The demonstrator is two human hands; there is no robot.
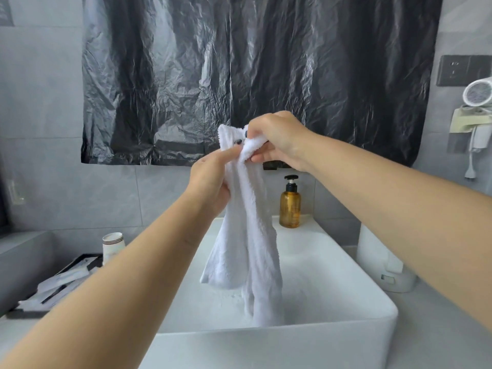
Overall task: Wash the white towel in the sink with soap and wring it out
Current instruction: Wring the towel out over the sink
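The white towel hangs lengthwise over the white rectangular sink, its lower end dipping into the basin. My left hand grips the towel from the left just below its top. My right hand pinches a bunched top edge of the towel from the right, slightly higher. An amber soap bottle with a black pump stands on the sink's back rim, right of the towel. The tap is hidden behind the towel and hands.
A paper cup and a black tray of packets sit on the counter to the left. A white appliance stands right of the sink. A hair dryer hangs on the right wall. Black plastic sheeting covers the wall ahead.
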